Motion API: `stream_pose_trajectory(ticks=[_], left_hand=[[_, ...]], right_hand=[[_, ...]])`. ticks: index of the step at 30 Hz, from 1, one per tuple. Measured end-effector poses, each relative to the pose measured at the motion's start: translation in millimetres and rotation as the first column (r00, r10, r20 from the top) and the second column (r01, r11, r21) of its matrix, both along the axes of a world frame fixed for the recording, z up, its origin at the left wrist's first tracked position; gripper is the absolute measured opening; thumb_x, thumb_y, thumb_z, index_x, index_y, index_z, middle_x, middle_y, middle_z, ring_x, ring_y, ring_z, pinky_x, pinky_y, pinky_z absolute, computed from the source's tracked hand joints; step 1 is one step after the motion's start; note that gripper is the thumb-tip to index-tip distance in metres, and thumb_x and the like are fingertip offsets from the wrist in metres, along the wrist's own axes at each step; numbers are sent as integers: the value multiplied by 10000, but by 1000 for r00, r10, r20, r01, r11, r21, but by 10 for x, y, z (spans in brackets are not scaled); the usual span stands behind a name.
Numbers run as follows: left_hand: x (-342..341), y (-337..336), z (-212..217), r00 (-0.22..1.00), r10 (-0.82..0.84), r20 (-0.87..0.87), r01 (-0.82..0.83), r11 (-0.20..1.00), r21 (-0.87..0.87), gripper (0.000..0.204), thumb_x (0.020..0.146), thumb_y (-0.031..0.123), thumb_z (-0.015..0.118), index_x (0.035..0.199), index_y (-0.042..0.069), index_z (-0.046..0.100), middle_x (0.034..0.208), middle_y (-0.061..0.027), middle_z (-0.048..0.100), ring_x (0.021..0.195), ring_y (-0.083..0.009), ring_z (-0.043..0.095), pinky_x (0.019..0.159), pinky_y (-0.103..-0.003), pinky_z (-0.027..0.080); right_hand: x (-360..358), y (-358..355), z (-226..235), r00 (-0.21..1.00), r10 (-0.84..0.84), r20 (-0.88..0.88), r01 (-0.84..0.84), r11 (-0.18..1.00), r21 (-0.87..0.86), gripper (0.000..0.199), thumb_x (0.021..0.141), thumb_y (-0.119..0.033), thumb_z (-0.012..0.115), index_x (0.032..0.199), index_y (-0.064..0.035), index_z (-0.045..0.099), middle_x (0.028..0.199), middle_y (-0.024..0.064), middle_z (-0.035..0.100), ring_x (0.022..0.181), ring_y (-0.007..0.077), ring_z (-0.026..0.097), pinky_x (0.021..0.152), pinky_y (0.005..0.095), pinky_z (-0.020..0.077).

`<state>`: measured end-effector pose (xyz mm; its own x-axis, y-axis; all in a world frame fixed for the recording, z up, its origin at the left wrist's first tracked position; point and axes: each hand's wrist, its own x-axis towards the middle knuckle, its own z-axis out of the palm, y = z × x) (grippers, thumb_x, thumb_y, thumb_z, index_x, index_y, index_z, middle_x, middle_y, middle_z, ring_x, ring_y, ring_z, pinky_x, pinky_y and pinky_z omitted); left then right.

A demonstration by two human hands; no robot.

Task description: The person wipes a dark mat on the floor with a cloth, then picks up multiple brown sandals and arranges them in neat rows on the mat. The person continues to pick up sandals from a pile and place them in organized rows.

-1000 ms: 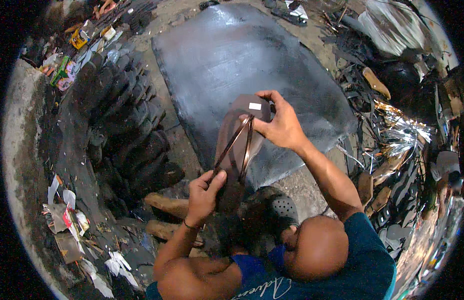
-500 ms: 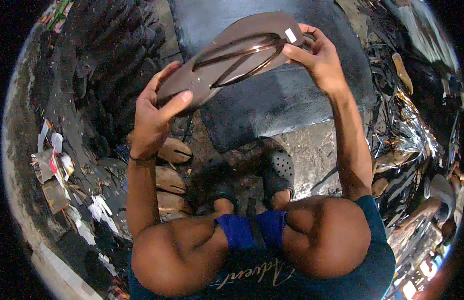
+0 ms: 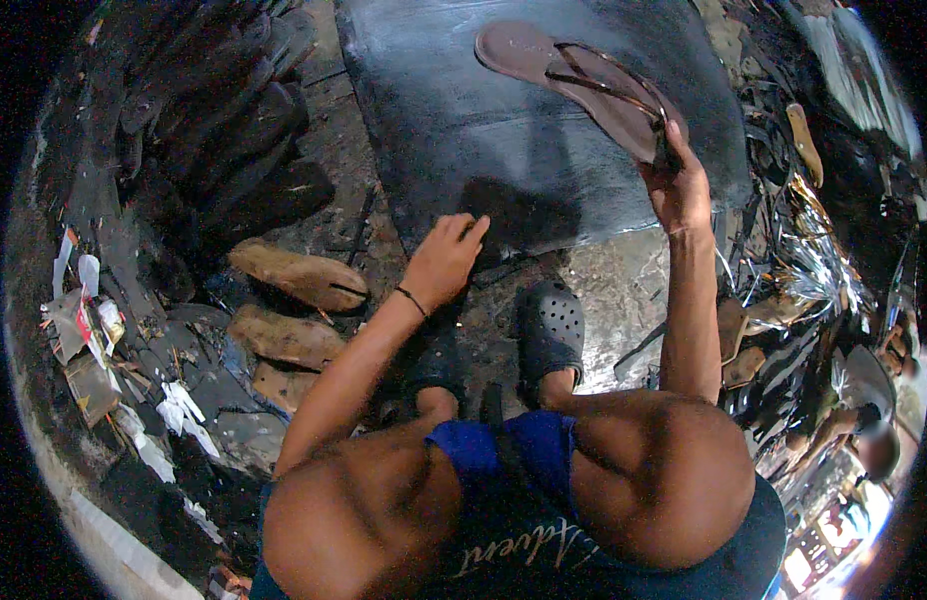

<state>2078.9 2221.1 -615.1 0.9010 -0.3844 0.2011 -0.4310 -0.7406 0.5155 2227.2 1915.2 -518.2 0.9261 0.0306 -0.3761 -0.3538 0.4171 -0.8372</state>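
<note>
My right hand (image 3: 676,187) grips the heel end of a brown thong sandal (image 3: 581,84), holding it up over a large dark sheet (image 3: 454,110) spread on the ground. The sandal's sole faces up and its thin straps show on top. My left hand (image 3: 446,258) holds nothing; its fingers are loosely curled and point down at the near edge of the dark sheet, close to a dark patch there. My knees and two dark perforated clogs (image 3: 550,328) are below the hands.
Several wooden shoe lasts (image 3: 299,277) lie on the ground to the left. A row of dark soles (image 3: 224,120) is stacked at the upper left. Paper scraps (image 3: 84,320) litter the left edge. Shiny foil and leather offcuts (image 3: 804,270) pile up at the right.
My left hand has let go of the sandal and dropped to the sheet's near edge. My right hand alone now holds the sandal, swung to the right.
</note>
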Motion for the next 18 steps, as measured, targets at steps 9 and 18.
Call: stream_pose_trajectory(ticks=[9,18], left_hand=[[-519,-173,127,473,-527,-706,364,847,-387,262,864,92,598,1117,26,581,1035,-225,664,1033,-417,634,934,-481,493],[-516,-477,-113,969,-20,-247,71,977,201,173,871,95,605,1014,23,536,960,-154,583,968,-328,584,820,-395,540]], right_hand=[[-292,-218,47,988,-153,-15,153,988,14,308,1031,-285,550,1281,-118,615,1224,30,651,1086,191,596,948,367,452],[-283,-407,-223,947,-296,-125,306,949,70,305,1020,-255,566,1275,-93,613,1219,62,648,1073,216,598,919,372,458]])
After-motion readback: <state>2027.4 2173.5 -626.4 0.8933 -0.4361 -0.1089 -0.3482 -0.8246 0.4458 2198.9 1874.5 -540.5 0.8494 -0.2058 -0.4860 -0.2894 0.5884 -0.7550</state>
